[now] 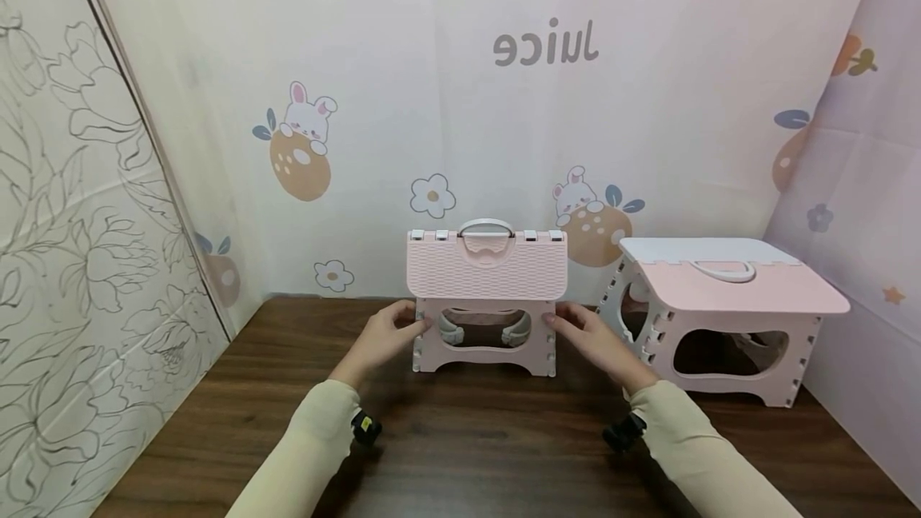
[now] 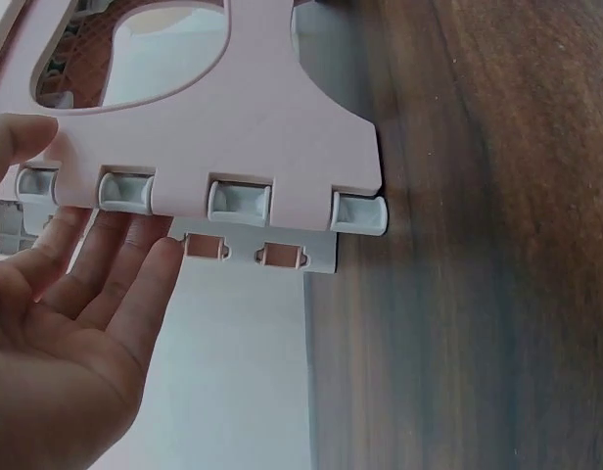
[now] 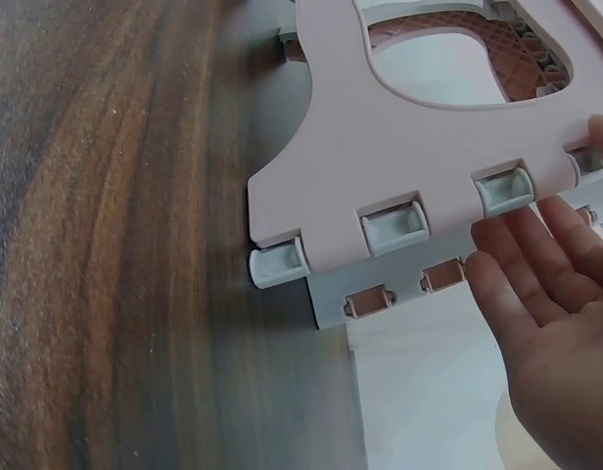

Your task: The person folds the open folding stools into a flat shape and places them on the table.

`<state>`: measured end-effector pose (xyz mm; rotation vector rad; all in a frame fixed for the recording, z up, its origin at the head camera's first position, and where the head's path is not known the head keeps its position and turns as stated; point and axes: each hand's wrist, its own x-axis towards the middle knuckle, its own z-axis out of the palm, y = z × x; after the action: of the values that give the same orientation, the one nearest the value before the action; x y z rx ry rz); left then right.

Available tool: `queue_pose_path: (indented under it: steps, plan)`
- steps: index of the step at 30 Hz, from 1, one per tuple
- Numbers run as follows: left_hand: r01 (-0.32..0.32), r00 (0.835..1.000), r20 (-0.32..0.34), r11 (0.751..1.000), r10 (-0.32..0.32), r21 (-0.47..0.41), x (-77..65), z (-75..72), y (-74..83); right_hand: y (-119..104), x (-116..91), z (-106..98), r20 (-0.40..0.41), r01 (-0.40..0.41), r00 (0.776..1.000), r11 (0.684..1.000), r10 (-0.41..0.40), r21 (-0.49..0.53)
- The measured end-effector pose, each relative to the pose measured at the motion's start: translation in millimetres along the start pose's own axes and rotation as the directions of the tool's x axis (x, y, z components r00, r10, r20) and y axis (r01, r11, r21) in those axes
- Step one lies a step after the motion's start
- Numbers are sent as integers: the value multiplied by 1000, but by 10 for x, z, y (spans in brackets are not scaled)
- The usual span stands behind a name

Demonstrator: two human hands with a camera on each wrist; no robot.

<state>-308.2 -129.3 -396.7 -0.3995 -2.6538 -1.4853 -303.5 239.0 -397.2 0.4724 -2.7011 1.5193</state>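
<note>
A small pink and white folding stool stands upright near the back of the table. Its textured pink seat panel hangs down at the front, and a white carry handle sticks up on top. My left hand grips the stool's left side edge, thumb on the pink leg panel and fingers behind it. Mirroring it on the other side, my right hand holds the right edge, with the thumb in front and the fingers behind the hinged edge. Both wrist views show white hinge knuckles along these edges.
To the right stands a larger pink and white folding stool, opened out with its top flat and handle lying down. The dark wooden table meets a printed curtain at the back, with more hanging cloth on both sides.
</note>
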Motion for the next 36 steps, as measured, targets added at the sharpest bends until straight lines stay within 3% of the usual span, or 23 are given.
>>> queue_pose_path:
  steps: [9, 15, 26, 36]
  plan:
    - [-33, 999, -15, 999, 32, -30, 13, -56, -26, -15, -13, -11, -14, 33, 999, 999, -33, 17]
    - [-44, 999, 9, 997, 45, -67, 27, -72, -30, 10, -2, -17, -15, 38, 999, 999, -37, 26]
    - [-42, 998, 48, 989, 49, -139, 64, -49, -40, 25, 28, -28, 27, 79, 996, 994, -81, 70]
    - [-106, 993, 35, 979, 114, -173, 96, 23, -64, 24, 35, 24, -5, 149, 989, 988, -149, 32]
